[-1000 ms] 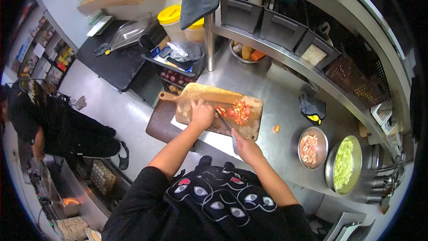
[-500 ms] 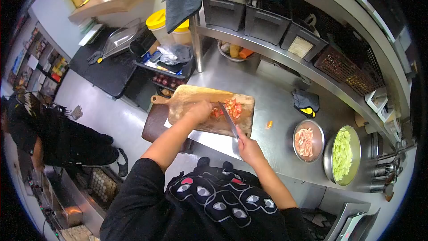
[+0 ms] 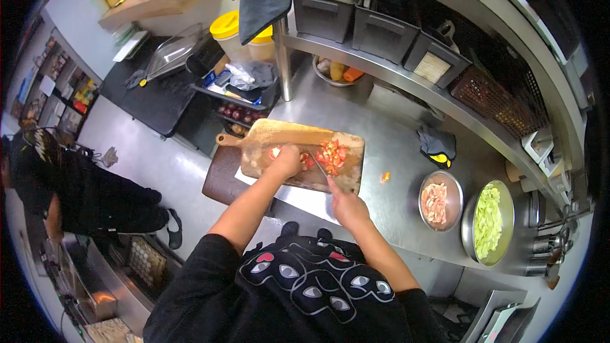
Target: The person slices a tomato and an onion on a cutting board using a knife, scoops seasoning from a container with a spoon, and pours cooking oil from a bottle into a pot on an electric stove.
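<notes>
Gripping the knife (image 3: 322,167), the right hand (image 3: 349,208) has its fingers wrapped tight; I see the left hand (image 3: 288,161) curled beside the blade, probably to steady food, its grip hidden from me. Chopped red pieces (image 3: 332,155) lie on the wooden cutting board (image 3: 273,129), presumably shielding the steel desk (image 3: 393,127).

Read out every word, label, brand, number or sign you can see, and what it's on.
No text is readable.
Pale label on the gray bin: too blurred.
Packages on the far-left shelves: too small.
Black top: printed eyes and heart, no readable words.
Any other marks: too small or blurred.
</notes>
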The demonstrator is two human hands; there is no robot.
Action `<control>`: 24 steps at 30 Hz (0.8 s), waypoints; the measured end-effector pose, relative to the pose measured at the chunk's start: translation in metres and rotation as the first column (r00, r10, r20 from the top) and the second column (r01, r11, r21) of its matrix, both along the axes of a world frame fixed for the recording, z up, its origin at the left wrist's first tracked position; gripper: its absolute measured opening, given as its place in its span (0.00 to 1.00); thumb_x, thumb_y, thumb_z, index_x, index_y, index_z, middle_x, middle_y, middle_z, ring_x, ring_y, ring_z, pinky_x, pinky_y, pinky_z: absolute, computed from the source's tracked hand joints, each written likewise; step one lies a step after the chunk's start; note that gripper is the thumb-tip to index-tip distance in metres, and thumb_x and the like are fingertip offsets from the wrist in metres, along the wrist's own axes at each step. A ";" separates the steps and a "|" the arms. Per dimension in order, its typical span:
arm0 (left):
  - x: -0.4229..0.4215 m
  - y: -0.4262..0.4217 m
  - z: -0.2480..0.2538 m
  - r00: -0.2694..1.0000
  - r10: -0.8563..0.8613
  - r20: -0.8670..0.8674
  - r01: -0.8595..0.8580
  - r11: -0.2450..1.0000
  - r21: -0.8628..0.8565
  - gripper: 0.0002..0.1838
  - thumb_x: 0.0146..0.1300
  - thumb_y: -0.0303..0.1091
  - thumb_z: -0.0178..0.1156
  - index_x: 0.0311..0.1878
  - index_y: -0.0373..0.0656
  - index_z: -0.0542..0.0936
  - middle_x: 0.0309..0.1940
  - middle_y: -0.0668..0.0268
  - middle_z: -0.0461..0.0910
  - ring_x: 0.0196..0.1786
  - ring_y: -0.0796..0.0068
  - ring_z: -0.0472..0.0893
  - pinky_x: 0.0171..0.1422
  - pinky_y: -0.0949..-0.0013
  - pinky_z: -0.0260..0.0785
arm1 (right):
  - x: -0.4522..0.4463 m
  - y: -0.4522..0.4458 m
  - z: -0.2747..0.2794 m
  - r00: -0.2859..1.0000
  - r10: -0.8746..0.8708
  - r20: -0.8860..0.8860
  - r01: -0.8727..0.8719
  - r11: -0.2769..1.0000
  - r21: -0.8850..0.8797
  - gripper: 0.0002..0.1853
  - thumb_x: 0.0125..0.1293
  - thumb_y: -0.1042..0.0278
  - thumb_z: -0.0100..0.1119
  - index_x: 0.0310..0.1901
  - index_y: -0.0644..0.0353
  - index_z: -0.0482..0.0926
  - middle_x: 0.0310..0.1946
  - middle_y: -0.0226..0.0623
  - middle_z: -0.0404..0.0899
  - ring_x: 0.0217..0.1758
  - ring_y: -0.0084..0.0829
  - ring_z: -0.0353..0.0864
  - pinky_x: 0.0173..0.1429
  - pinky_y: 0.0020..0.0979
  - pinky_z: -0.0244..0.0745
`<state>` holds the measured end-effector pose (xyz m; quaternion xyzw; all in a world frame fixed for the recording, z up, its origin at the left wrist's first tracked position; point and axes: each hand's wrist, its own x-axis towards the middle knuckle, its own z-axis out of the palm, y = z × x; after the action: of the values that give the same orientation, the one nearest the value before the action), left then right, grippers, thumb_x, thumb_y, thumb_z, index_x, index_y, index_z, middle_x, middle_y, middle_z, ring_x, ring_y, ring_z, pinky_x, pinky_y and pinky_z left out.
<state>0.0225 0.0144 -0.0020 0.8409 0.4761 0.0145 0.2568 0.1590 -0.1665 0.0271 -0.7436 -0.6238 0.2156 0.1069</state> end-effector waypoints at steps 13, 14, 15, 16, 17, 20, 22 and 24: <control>-0.002 -0.006 -0.014 0.998 -0.010 0.060 0.009 1.000 0.025 0.12 0.49 0.34 0.65 0.33 0.34 0.80 0.34 0.46 0.79 0.42 0.50 0.80 0.47 0.55 0.71 | -0.014 -0.004 0.018 0.998 0.045 0.053 -0.037 0.991 -0.132 0.32 0.61 0.69 0.44 0.68 0.43 0.54 0.35 0.57 0.77 0.33 0.53 0.81 0.37 0.49 0.76; -0.001 -0.008 -0.009 0.998 0.008 0.057 -0.008 1.000 -0.006 0.12 0.50 0.33 0.65 0.33 0.34 0.80 0.34 0.45 0.79 0.42 0.49 0.80 0.47 0.55 0.71 | -0.015 -0.004 0.017 0.997 0.045 0.068 -0.036 0.991 -0.126 0.32 0.61 0.69 0.44 0.68 0.43 0.54 0.35 0.57 0.77 0.33 0.53 0.81 0.37 0.48 0.76; -0.001 -0.008 -0.006 0.998 0.003 0.070 -0.002 1.000 -0.014 0.12 0.50 0.33 0.64 0.34 0.34 0.80 0.34 0.45 0.79 0.42 0.49 0.79 0.47 0.55 0.71 | -0.015 -0.003 0.016 0.997 0.042 0.068 -0.033 0.991 -0.133 0.32 0.61 0.69 0.44 0.69 0.44 0.53 0.35 0.58 0.77 0.33 0.53 0.81 0.37 0.48 0.76; -0.002 -0.008 -0.004 0.997 -0.001 0.082 0.003 1.000 -0.023 0.12 0.50 0.33 0.64 0.34 0.34 0.80 0.35 0.45 0.79 0.42 0.49 0.79 0.47 0.54 0.71 | -0.016 -0.002 0.014 0.997 0.040 0.068 -0.030 0.990 -0.141 0.32 0.61 0.70 0.45 0.69 0.44 0.53 0.36 0.58 0.77 0.33 0.52 0.81 0.37 0.48 0.76; -0.002 -0.008 -0.004 0.996 -0.005 0.093 0.008 0.999 -0.032 0.12 0.50 0.32 0.63 0.34 0.34 0.80 0.35 0.45 0.79 0.42 0.49 0.79 0.47 0.54 0.71 | -0.016 -0.001 0.011 0.997 0.038 0.067 -0.027 0.988 -0.150 0.33 0.60 0.70 0.45 0.69 0.44 0.53 0.36 0.58 0.77 0.33 0.52 0.81 0.37 0.48 0.76; -0.002 -0.009 -0.008 0.996 -0.010 0.092 0.009 1.000 0.007 0.12 0.50 0.32 0.63 0.35 0.33 0.80 0.36 0.45 0.78 0.42 0.49 0.79 0.48 0.54 0.72 | -0.015 0.016 -0.014 0.999 0.014 0.030 -0.013 0.999 -0.042 0.31 0.60 0.68 0.47 0.67 0.45 0.57 0.31 0.58 0.78 0.30 0.53 0.80 0.35 0.50 0.74; -0.002 -0.009 -0.008 0.997 -0.010 0.082 0.010 1.000 0.004 0.12 0.51 0.32 0.63 0.35 0.33 0.80 0.36 0.45 0.79 0.42 0.49 0.80 0.48 0.55 0.72 | -0.014 0.028 -0.017 1.000 0.007 0.010 -0.007 1.000 -0.030 0.30 0.61 0.68 0.46 0.67 0.44 0.58 0.32 0.58 0.78 0.31 0.54 0.80 0.37 0.50 0.74; -0.002 -0.010 -0.003 0.998 -0.009 0.062 0.009 1.000 0.006 0.12 0.51 0.33 0.63 0.35 0.32 0.80 0.36 0.44 0.79 0.42 0.50 0.80 0.48 0.55 0.73 | -0.011 0.028 -0.017 1.000 0.002 -0.022 -0.001 1.000 0.013 0.29 0.62 0.67 0.44 0.67 0.43 0.59 0.31 0.58 0.78 0.32 0.54 0.80 0.39 0.50 0.73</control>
<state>0.0203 0.0046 -0.0055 0.8429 0.4642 0.0408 0.2690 0.1476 -0.1389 0.0101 -0.7400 -0.6246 0.2197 0.1186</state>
